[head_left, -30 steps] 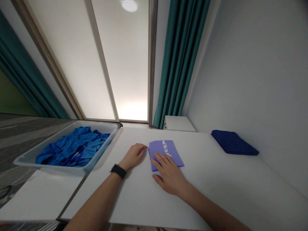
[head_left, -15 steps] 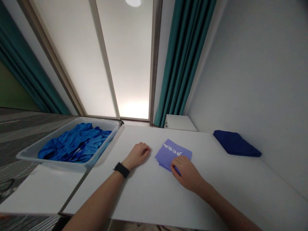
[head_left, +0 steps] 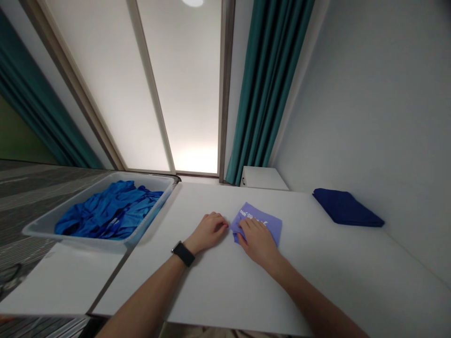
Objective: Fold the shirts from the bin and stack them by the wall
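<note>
The cloth (head_left: 272, 224), a purple folded rectangle with white print on its far left part, lies flat on the desk (head_left: 317, 277), directly ahead of me and slightly right of centre. Its long axis runs roughly left to right and is skewed, so the right end sits a little nearer to me than the left.

Right hand (head_left: 259, 239): on top of the cloth. The palm is down, the fingers are extended and spread over the near left portion, and nothing is gripped. It covers the near edge; the far edge and the right corner stay exposed.

Left hand (head_left: 208, 230): on the desk to the left of the cloth. The fingers are loosely curled and hold nothing. The fingertips lie just beside the left corner of the cloth; I cannot tell whether they touch it. A watch (head_left: 183, 253) is on this wrist.

Of the two hands, the right is the nearer, being in contact with the cloth. The left is at its edge.

A tray (head_left: 38, 230) of blue garments (head_left: 112, 211) stands well apart to the left. A dark blue folded cloth (head_left: 347, 213) lies well apart to the right, near the wall.
</note>
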The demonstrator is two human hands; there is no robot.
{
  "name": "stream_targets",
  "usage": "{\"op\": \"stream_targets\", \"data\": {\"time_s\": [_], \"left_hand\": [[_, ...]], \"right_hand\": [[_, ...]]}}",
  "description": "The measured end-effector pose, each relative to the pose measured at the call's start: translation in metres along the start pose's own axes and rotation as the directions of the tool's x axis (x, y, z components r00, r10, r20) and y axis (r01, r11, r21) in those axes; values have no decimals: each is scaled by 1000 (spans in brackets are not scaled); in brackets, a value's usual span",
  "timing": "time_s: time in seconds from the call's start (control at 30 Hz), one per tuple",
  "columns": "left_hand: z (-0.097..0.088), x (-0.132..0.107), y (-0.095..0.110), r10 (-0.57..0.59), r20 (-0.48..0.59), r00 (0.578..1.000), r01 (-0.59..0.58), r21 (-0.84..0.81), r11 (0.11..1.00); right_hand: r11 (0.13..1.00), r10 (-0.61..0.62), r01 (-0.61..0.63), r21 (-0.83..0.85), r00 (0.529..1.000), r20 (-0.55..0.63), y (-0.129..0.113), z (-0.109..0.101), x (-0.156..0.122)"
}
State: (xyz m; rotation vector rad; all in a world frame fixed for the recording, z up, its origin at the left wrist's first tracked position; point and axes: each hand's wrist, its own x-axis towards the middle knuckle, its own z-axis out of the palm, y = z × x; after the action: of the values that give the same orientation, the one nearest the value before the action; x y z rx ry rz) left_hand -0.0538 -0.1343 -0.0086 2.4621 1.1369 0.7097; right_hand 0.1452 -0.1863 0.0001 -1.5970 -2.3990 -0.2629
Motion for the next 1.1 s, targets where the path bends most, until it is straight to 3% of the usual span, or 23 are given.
{"op": "stream_targets", "data": {"time_s": [0.13, 0.3, 0.47, 0.57, 0.7, 0.8, 0.93, 1.1], "left_hand": [[-1, -1, -1, -37, -23, 999, 37, -17, 999], [2, -4, 9, -25, -6, 1000, 25, -31, 999], [8, -3, 16, -30, -8, 1000, 30, -20, 999], [13, -1, 16, -89, 5, 996, 89, -32, 995], [13, 1, 18, -132, 5, 991, 132, -5, 991], [4, -4, 25, -58, 7, 998, 58, 55, 997], [-6, -24, 47, 126, 153, 980, -156, 200, 967], [3, -55, 70, 178, 214, 961, -239, 304, 922]], "right_hand": [[995, 15, -18, 101, 1000, 23, 4, -5, -2], [980, -111, 97, 175, 991, 69, 9, -10, -13], [951, -195, 182, 250, 980, 29, 40, -5, -38], [947, -214, 206, 245, 977, 5, 62, 3, -56], [945, -227, 230, 231, 973, -39, 72, 9, -70], [945, -219, 225, 239, 974, -53, 67, 1, -72], [940, -246, 255, 226, 967, -69, 66, -10, -72], [946, -203, 216, 242, 976, -77, 72, -8, -79]]}}
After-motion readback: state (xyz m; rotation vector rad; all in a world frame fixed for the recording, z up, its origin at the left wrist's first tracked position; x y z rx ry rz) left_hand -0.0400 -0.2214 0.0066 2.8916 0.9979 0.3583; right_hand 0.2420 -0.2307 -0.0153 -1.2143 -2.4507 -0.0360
